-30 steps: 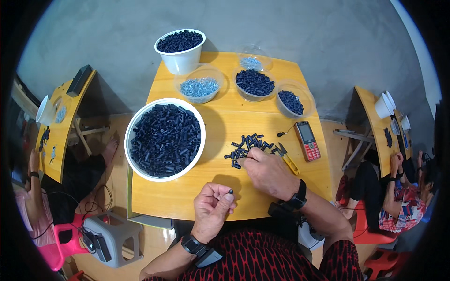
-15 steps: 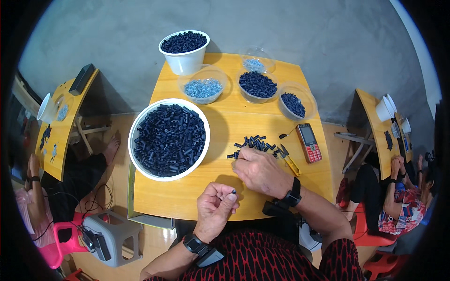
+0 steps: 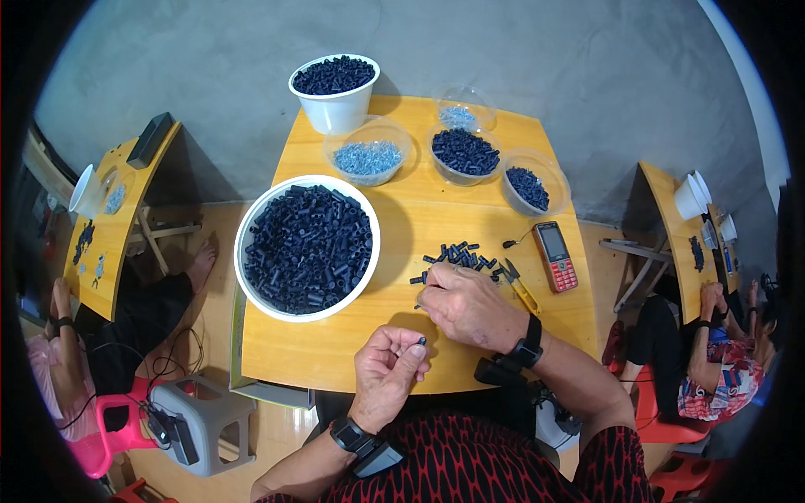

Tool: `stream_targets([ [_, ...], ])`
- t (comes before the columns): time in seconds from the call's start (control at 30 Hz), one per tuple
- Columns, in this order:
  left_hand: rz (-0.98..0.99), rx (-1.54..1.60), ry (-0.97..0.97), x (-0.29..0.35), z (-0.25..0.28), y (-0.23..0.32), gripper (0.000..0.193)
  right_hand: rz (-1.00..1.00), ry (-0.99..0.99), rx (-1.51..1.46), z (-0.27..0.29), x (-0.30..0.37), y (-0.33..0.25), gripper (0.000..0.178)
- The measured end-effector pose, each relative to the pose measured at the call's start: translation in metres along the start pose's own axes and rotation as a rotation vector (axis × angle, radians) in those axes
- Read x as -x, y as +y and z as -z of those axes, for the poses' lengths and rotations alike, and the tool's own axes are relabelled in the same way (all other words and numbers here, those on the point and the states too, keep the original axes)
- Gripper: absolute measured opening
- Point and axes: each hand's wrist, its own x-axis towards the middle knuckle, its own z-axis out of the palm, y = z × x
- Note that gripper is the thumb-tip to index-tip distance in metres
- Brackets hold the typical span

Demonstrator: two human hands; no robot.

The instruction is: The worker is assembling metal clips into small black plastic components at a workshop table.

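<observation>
My left hand is closed in a pinch near the table's front edge. Between its thumb and index finger sits a small black plastic sleeve, its end poking up. Just ahead and to the right, my right hand bends down over the table with thumb and fingers pressed together. A tiny dark speck shows at its fingertips, too small to name. Beyond those fingers lies a loose pile of black plastic sleeves, partly covered by the hand. Yellow-handled snips lie right of the pile.
A big white tub of black sleeves stands left; another white tub is behind. Clear bowls hold silvery small parts and black pieces. A red-keyed phone lies right. Other people sit at side tables.
The whole view has shifted slightly to the right. Both hands keep nearly the same pose, and the left still pinches the black sleeve.
</observation>
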Motion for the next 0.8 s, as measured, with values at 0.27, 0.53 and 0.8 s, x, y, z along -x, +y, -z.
stream_targets([
  [0.27, 0.024, 0.018, 0.021, 0.000, 0.000, 0.001, 0.016, -0.132, 0.021, -0.222, 0.020, 0.008, -0.012, 0.004],
  [0.53, 0.005, 0.008, 0.003, -0.002, 0.001, -0.002, 0.015, -0.150, 0.056, -0.507, 0.025, 0.022, -0.026, 0.005],
  [0.8, 0.009, -0.014, 0.010, -0.001, 0.000, -0.001, 0.012, -0.150, 0.088, -0.504, 0.022, 0.023, -0.032, 0.005],
])
